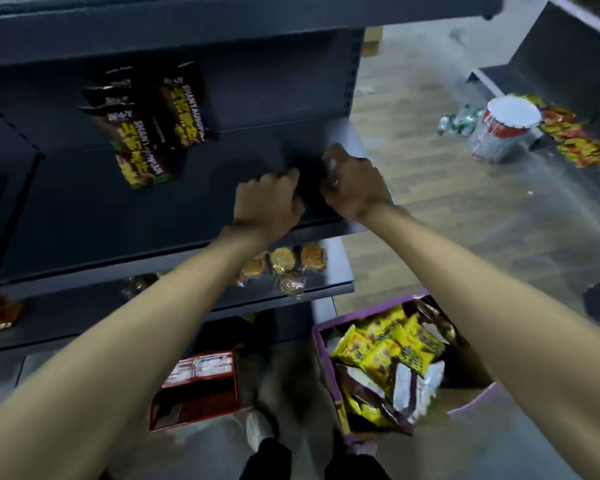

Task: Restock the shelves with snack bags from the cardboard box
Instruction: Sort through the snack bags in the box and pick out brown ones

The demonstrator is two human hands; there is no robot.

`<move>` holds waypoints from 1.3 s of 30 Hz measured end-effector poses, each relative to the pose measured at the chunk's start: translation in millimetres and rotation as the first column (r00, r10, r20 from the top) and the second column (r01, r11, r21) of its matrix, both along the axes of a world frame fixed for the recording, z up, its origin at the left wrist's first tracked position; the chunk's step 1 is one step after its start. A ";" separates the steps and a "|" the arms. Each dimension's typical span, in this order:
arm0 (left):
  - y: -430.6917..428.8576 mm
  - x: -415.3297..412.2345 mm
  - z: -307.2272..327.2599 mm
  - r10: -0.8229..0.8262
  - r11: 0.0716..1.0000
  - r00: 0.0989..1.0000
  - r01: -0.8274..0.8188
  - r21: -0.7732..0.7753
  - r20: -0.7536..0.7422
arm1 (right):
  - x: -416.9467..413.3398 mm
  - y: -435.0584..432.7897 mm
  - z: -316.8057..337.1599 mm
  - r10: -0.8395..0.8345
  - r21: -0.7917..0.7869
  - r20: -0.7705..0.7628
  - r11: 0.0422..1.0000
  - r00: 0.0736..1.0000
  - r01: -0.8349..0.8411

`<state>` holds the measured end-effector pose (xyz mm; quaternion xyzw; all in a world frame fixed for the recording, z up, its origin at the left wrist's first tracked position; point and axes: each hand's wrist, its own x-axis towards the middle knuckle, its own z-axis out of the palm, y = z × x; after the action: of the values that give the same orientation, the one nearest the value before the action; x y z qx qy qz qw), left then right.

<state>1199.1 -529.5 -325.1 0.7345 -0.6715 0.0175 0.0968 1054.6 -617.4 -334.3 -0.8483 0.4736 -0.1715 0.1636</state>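
Head view of a dark metal shelf unit (194,209), both bare arms reaching over its middle shelf. Left hand (269,202) is curled into a loose fist, knuckles up, above the shelf surface; nothing can be seen in it. Right hand (355,183), just beside the left near the shelf's right end, has its fingers bent and bunched together; whether they pinch anything cannot be told, as the frame is blurred there. Dark brown snack bags (149,126) with yellow lettering stand in two groups against the back panel, left of the hands and well apart from them. Wrapped round cakes (284,263) lie on the shelf below, under the left forearm. On the floor at lower right, a purple-edged box (323,344) holds yellow, brown and silver bags (392,351). A red carton (196,389) lies on the floor left of it, between the shelf base and the person's shoe (258,429)
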 end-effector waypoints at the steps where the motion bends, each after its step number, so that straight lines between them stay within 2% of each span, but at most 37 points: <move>1: -4.0 -15.0 1.5 -0.010 1.000 1.000 0.010 -0.005 -0.002 | -15.0 -0.7 2.7 0.000 0.007 0.020 1.000 1.000 0.000; 6: -22.9 -91.2 5.6 -0.085 0.995 0.996 0.086 -0.045 0.016 | -96.3 2.5 -0.1 -0.067 0.003 0.042 0.998 0.997 0.067; 12: -29.5 -162.1 -17.7 -0.120 0.993 0.993 0.120 -0.023 -0.002 | -170.7 13.2 -23.1 -0.064 0.035 -0.042 0.997 0.997 0.065; 16: -23.8 -195.7 -41.4 -0.175 0.983 0.984 0.173 0.056 0.024 | -207.9 20.8 -40.5 -0.098 0.035 -0.047 0.994 0.994 0.099; 21: -3.7 -219.1 -78.4 -0.149 0.963 0.989 0.142 0.228 0.017 | -243.3 43.9 -80.4 -0.175 0.166 -0.067 0.969 0.982 0.183; 25: 20.5 -226.5 -118.3 -0.189 0.906 0.982 0.171 0.388 0.010 | -268.0 69.1 -122.2 -0.256 0.300 -0.182 0.905 0.949 0.302; 28: 36.1 -221.9 -150.4 -0.225 0.843 0.974 0.196 0.501 -0.003 | -277.5 93.0 -158.7 -0.282 0.452 -0.228 0.817 0.932 0.358; 34: 58.6 -210.7 -209.6 -0.200 0.734 0.978 0.195 0.651 -0.068 | -284.1 145.2 -213.1 -0.202 0.659 -0.396 0.617 0.896 0.430; 36: 61.5 -207.7 -224.3 -0.168 0.690 0.980 0.193 0.698 -0.105 | -282.2 157.7 -223.6 -0.163 0.675 -0.410 0.608 0.897 0.419; 39: 66.1 -203.5 -245.2 -0.088 0.622 0.978 0.202 0.757 -0.188 | -282.4 172.7 -241.5 0.007 0.686 -0.426 0.654 0.905 0.318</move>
<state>995.5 -463.4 -570.3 0.6479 -0.6633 -0.3277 -0.1811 772.2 -444.7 -575.8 -0.6789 0.5969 0.1954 0.3803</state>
